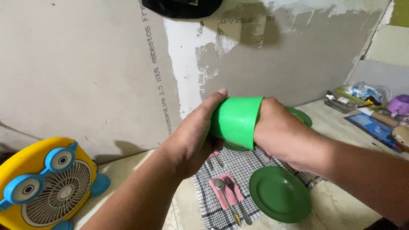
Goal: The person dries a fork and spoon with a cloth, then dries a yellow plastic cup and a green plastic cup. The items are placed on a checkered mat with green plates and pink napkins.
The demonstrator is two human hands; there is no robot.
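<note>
The green cup (235, 122) was held on its side in mid-air, above the checked cloth (238, 179) and in front of the bare wall (85, 76). Its wider end pointed toward the right hand (283, 134), its narrower end toward the left hand (194, 136).

The left hand gripped the cup at the narrower end; the thumb lay along the top edge and the fingers curled beneath. The right hand covered the wider end, with its fingers turned inward at the mouth. Whether those fingers were inside the cup or closed on the rim could not be determined.

A second green plate (302, 116) showed partly behind the right hand.

Below the cup, the checked cloth lay flat on the pale surface (336, 204). On it rested a green plate (280, 194), empty and upright. Just beside that plate lay a pink napkin (226, 191) carrying a spoon (226, 200) and a fork (237, 198), side by side.

At the lower left stood a yellow fan (42, 183) with blue goggle-shaped eyes, well apart from the cloth. At the far right lay a cluster of mixed items (366, 96), including a purple container (399, 104).
</note>
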